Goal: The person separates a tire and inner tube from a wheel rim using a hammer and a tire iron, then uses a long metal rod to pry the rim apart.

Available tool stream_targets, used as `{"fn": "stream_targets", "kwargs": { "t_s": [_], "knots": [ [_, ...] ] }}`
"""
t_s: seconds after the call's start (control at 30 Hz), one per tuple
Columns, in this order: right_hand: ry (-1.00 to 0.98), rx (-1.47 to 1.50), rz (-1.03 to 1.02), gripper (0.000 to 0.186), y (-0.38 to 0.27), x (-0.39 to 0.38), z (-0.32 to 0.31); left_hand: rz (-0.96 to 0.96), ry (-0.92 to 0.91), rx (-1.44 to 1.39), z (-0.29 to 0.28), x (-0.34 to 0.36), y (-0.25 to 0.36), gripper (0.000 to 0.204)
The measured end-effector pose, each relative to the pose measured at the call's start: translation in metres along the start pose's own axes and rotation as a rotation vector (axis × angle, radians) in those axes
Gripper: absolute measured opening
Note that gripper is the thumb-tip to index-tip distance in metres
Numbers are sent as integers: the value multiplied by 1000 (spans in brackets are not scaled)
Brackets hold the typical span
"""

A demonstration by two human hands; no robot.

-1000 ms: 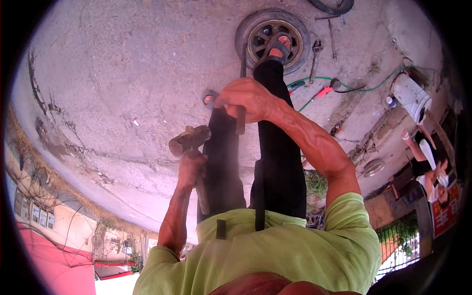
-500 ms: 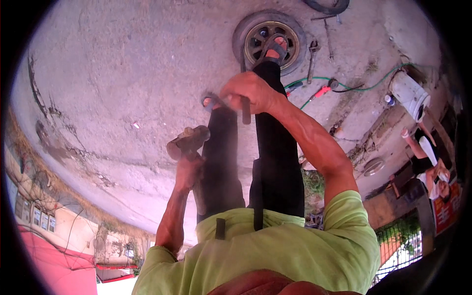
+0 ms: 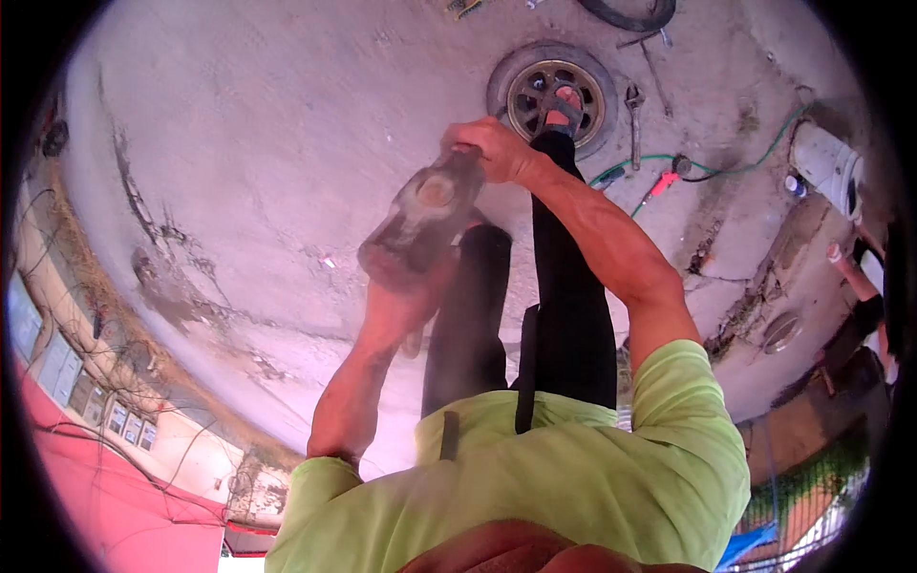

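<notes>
My left hand (image 3: 406,301) grips a heavy hammer (image 3: 420,215). Its large head is motion-blurred and raised in front of my right hand (image 3: 492,148), overlapping it in the picture. My right fingers are wrapped round a metal bar, now mostly hidden behind the hammer; whether hammer and bar touch I cannot tell. At the top centre a wheel (image 3: 527,72) with a spoked rim and tyre lies flat on the concrete, my sandalled right foot (image 3: 564,110) resting on it. An adjustable wrench (image 3: 636,129) lies just right of the wheel.
A loose tyre (image 3: 650,19), a T-handled tool (image 3: 657,81), a green hose (image 3: 745,167) with a red-handled tool (image 3: 661,186) and a white bucket (image 3: 826,167) lie to the right. Another person (image 3: 864,301) is at the right edge. A pink canopy (image 3: 115,487) and wall fill the lower left.
The hammer in my left hand has swung up and forward to my right hand. My right hand is a little farther forward. The whole view has shifted.
</notes>
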State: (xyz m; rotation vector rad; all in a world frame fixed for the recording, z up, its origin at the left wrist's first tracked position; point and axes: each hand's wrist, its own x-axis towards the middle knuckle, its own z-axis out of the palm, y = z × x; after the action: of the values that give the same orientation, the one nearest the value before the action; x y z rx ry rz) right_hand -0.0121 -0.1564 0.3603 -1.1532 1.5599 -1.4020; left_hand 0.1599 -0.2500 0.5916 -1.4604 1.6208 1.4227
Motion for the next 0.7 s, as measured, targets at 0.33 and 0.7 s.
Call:
{"fn": "stream_targets", "kwargs": {
  "t_s": [0.33, 0.7],
  "knots": [
    [139, 59, 24, 17, -2, -12, -11, 627, 213, -250, -68, -112, 124, 28],
    [249, 69, 71, 21, 6, -21, -45, 66, 19, 192, -11, 7, 34, 13]
  ]
}}
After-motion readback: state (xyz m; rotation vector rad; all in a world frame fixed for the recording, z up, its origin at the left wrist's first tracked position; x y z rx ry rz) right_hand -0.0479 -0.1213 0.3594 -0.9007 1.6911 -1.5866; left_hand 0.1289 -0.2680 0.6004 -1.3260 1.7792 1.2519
